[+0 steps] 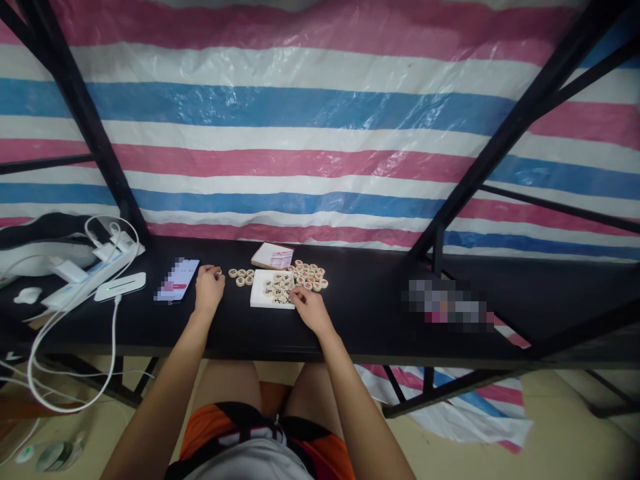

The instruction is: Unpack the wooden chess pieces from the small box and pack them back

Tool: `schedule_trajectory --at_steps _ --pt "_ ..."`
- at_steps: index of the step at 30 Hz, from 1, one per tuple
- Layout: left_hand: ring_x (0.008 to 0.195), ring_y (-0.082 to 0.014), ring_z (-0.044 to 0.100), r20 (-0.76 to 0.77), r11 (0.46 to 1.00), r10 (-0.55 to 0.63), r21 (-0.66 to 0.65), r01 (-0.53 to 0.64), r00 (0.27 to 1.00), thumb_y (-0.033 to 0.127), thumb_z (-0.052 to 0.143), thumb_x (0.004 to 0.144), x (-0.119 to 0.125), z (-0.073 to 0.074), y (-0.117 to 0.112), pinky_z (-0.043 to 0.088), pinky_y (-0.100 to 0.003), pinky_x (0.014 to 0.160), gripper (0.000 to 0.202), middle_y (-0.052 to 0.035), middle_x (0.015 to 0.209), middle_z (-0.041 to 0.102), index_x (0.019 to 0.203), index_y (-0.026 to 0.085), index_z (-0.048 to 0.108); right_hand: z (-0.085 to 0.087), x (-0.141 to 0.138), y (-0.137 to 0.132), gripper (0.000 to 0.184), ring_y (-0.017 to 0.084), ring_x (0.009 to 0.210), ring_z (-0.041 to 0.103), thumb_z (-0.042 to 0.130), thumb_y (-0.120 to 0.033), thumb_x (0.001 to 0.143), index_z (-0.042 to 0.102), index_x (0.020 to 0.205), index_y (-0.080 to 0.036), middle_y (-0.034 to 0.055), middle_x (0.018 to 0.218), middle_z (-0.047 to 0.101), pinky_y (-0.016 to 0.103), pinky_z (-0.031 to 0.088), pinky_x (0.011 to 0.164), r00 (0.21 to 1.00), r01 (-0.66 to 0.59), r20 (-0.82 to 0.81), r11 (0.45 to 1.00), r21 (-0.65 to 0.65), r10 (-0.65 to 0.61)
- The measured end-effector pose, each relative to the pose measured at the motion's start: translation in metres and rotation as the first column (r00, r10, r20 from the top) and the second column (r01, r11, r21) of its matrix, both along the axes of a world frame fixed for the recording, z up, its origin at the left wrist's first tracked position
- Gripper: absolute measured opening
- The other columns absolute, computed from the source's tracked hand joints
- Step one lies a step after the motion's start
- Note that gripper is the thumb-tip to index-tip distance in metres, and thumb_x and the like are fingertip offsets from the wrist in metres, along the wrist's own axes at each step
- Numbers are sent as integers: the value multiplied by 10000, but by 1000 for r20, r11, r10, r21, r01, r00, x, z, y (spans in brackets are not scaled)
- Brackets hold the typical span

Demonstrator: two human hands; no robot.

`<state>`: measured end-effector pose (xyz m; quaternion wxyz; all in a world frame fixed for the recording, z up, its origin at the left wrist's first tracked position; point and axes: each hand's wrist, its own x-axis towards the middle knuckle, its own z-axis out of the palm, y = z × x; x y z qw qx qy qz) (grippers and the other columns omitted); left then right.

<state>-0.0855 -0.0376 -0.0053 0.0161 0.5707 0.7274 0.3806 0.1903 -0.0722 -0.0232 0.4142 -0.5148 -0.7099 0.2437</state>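
Observation:
A shallow white box sits on the black table, holding several round Chinese chess pieces with dark characters. My right hand bends over its right edge, fingers drawn together at the pieces there; whatever is between the fingertips is hidden. Left of the box, my left hand is closed, with a small pale round piece showing at its fingertips. Between that hand and the box lies a small group of dark-marked pieces. Pieces with red characters are clustered behind my right hand.
Behind the box lies a box lid. A phone is left of my left hand, then a white charging device and a power strip with cables. Black metal posts and a striped plastic sheet stand around the table.

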Motion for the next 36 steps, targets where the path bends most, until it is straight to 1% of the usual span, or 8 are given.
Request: schedule_trajectory --at_steps 3,5,10,14,18,22,28,36 --pt "957 -239 600 -53 998 32 -59 -35 998 173 420 809 -3 -3 0 470 -358 893 323 -138 1128 582 990 126 683 1 0 -1 229 130 586 509 447 -313 826 644 780 -205 -21 610 557 228 365 616 1000 -4 -8 1000 4 4" --pt "963 -239 596 -95 996 28 -81 -36 995 172 409 819 -4 -3 -1 466 -350 884 329 -138 1113 591 1005 132 677 1 -1 -1 229 129 583 508 451 -314 826 645 779 -203 -22 609 557 227 365 618 1000 -1 -11 1000 4 1" --pt "946 -264 587 -238 986 -15 -168 -26 971 256 455 821 1 4 -8 476 -350 794 292 -121 1005 622 1007 184 668 0 -1 0 219 124 578 512 463 -311 820 650 788 -202 -24 619 573 222 365 612 1000 8 -13 1000 -7 -8" --pt "915 -269 586 -289 983 -16 -179 -38 957 310 478 814 6 9 -12 472 -350 746 260 -114 963 615 958 193 659 -1 -1 1 226 127 576 507 455 -314 825 649 783 -205 -23 613 568 224 367 609 1000 3 -5 1000 6 -3" --pt "917 -265 584 -297 981 -59 -194 1 953 331 474 815 9 9 -12 466 -348 742 237 -100 943 601 913 209 652 -1 0 1 222 127 574 502 454 -312 826 646 783 -209 -25 607 559 224 368 613 1000 -2 -7 1000 9 2" --pt "937 -263 583 -278 974 -112 -222 50 954 383 508 797 13 10 -12 461 -345 760 241 -84 954 597 920 229 646 -1 0 1 229 128 570 501 450 -315 829 648 789 -207 -22 610 562 224 370 610 1000 -1 -11 1000 7 1" --pt "928 -257 585 -275 968 -137 -240 70 952 466 540 778 14 13 -14 457 -336 754 298 -79 964 594 926 226 636 -1 -1 0 229 129 581 508 452 -317 828 649 791 -208 -21 613 566 223 371 614 1000 5 -3 1000 4 -5" --pt "929 -247 578 -291 973 -145 -216 83 946 413 476 843 14 8 -13 448 -317 730 269 -84 947 582 937 215 632 2 -1 -1 235 129 571 509 453 -322 825 656 790 -208 -22 605 571 225 371 606 1000 8 0 1000 1 -8"
